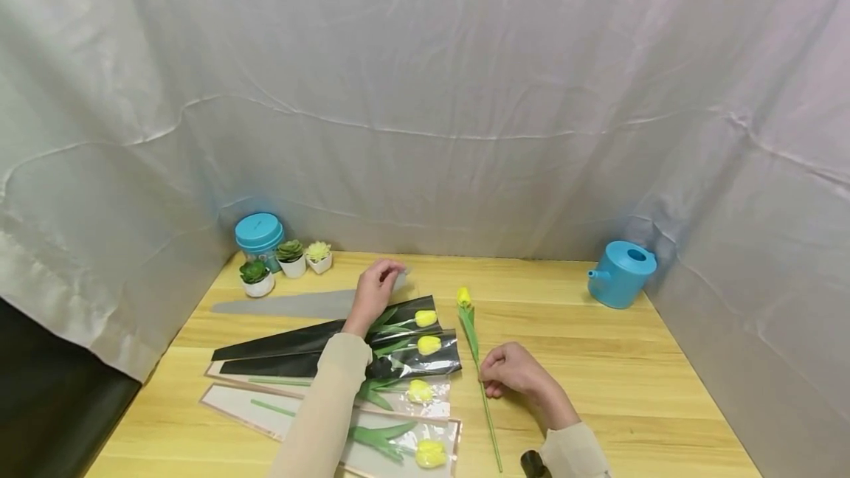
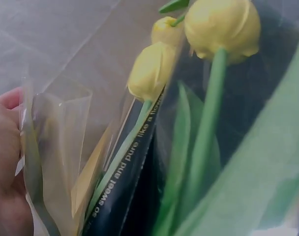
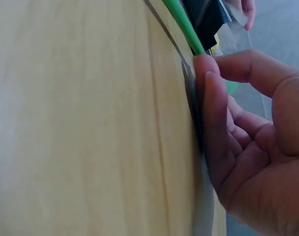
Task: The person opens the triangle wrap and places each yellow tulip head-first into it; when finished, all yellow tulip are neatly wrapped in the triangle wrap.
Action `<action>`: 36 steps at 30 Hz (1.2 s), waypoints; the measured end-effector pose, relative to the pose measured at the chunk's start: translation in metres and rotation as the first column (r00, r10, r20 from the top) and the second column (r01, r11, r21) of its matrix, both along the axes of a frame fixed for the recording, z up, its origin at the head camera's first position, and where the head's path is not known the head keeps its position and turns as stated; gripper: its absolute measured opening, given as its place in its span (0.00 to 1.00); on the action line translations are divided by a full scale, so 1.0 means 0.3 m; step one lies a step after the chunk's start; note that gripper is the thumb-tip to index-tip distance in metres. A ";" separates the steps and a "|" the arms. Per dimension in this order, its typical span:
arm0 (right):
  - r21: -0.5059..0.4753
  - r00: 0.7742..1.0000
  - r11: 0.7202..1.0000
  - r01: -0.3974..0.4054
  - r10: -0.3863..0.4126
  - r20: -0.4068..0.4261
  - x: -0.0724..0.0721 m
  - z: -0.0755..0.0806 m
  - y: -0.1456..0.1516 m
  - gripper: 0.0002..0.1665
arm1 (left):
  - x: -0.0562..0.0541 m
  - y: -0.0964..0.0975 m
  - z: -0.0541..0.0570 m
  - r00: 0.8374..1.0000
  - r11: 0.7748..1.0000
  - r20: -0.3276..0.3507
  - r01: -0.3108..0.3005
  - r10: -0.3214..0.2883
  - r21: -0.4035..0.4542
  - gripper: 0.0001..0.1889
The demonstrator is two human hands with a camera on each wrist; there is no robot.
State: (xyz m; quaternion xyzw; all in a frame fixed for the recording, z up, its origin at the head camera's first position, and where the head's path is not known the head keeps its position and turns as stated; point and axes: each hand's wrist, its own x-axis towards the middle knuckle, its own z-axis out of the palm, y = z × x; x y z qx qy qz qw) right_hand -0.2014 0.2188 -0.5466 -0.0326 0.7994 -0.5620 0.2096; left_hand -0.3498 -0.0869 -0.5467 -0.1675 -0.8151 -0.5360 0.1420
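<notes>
My right hand (image 1: pixel 514 371) pinches the thin green stem of a yellow artificial tulip (image 1: pixel 468 327) between thumb and index finger. In the right wrist view the stem (image 3: pixel 186 27) runs up from those fingertips. My left hand (image 1: pixel 375 290) pinches the wide end of a grey flower sleeve (image 1: pixel 292 304) with a clear front; the film (image 2: pixel 61 128) stands up beside the fingers in the left wrist view. Below the left wrist, two black sleeves (image 1: pixel 279 345) each hold a yellow tulip. Nearer me, two pale sleeves (image 1: pixel 232 398) with tulips inside lie partly under the left forearm.
At the back left stand a blue-lidded jar (image 1: pixel 259 233) and small potted succulents (image 1: pixel 291 258). A blue watering can (image 1: pixel 622 274) is at the back right. Grey curtains (image 1: pixel 465 94) enclose the wooden table (image 1: pixel 637 375) at the back and sides.
</notes>
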 end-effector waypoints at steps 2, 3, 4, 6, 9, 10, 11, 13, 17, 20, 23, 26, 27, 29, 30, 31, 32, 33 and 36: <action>-0.005 0.999 0.999 0.037 -0.037 -0.008 -0.004 0.006 0.003 0.06 | 0.006 0.000 -0.002 1.000 1.000 0.005 0.023 -0.023 -0.001 0.10; -0.007 0.998 0.998 0.056 -0.056 -0.021 -0.007 0.011 0.005 0.06 | 0.010 -0.001 -0.003 0.999 1.000 0.015 0.029 -0.029 0.001 0.10; -0.008 0.997 0.997 0.074 -0.074 -0.034 -0.010 0.015 0.008 0.06 | 0.013 -0.002 -0.005 0.999 0.999 0.022 0.034 -0.034 0.002 0.10; -0.007 0.992 0.994 0.107 -0.108 -0.062 -0.018 0.026 0.010 0.07 | 0.019 -0.005 -0.008 0.998 0.999 0.040 0.043 -0.043 0.010 0.10; -0.015 0.984 0.990 0.143 -0.144 -0.100 -0.028 0.042 0.014 0.09 | 0.030 -0.012 -0.013 0.996 0.998 0.068 0.054 -0.056 0.031 0.10; -0.022 0.982 0.988 0.154 -0.156 -0.102 -0.030 0.047 0.015 0.10 | 0.032 -0.014 -0.015 0.995 0.997 0.073 0.059 -0.062 0.041 0.10; -0.027 0.981 0.986 0.163 -0.165 -0.105 -0.031 0.049 0.015 0.10 | 0.034 -0.016 -0.016 0.995 0.997 0.075 0.064 -0.067 0.051 0.10; -0.034 0.978 0.984 0.174 -0.177 -0.107 -0.032 0.052 0.015 0.11 | 0.037 -0.020 -0.020 0.994 0.995 0.076 0.070 -0.075 0.070 0.10; -0.041 0.977 0.982 0.184 -0.188 -0.103 -0.030 0.049 0.012 0.10 | 0.039 -0.027 -0.024 0.994 0.993 0.069 0.074 -0.081 0.097 0.10; -0.048 0.976 0.981 0.188 -0.192 -0.099 -0.028 0.048 0.009 0.10 | 0.043 -0.033 -0.024 0.994 0.991 0.074 0.077 -0.085 0.111 0.11; -0.054 0.976 0.980 0.191 -0.195 -0.093 -0.028 0.049 0.008 0.09 | 0.046 -0.035 -0.022 0.992 0.990 0.088 0.084 -0.094 0.109 0.11; -0.054 0.977 0.980 0.190 -0.194 -0.091 -0.031 0.048 0.009 0.08 | 0.052 -0.034 -0.019 0.988 0.992 0.114 0.101 -0.109 0.072 0.12; -0.055 0.977 0.981 0.189 -0.193 -0.091 -0.031 0.047 0.009 0.08 | 0.056 -0.033 -0.017 0.985 0.992 0.127 0.112 -0.118 0.055 0.12; -0.054 0.977 0.981 0.187 -0.191 -0.090 -0.033 0.045 0.009 0.08 | 0.061 -0.032 -0.014 0.978 0.989 0.150 0.144 -0.145 0.019 0.13; -0.054 0.978 0.981 0.187 -0.191 -0.089 -0.034 0.043 0.010 0.07 | 0.064 -0.031 -0.015 0.974 0.987 0.160 0.164 -0.161 -0.003 0.13; -0.055 0.978 0.981 0.187 -0.191 -0.088 -0.034 0.042 0.010 0.07 | 0.066 -0.031 -0.015 0.970 0.983 0.169 0.183 -0.176 -0.026 0.13; -0.055 0.978 0.981 0.186 -0.190 -0.088 -0.034 0.041 0.010 0.07 | 0.067 -0.031 -0.017 0.965 0.977 0.174 0.206 -0.195 -0.051 0.13; -0.055 0.978 0.981 0.186 -0.190 -0.087 -0.035 0.039 0.010 0.07 | 0.068 -0.031 -0.019 0.961 0.970 0.181 0.228 -0.211 -0.078 0.14; -0.054 0.979 0.982 0.183 -0.187 -0.084 -0.037 0.034 0.010 0.07 | 0.067 -0.034 -0.026 0.949 0.946 0.188 0.282 -0.252 -0.159 0.22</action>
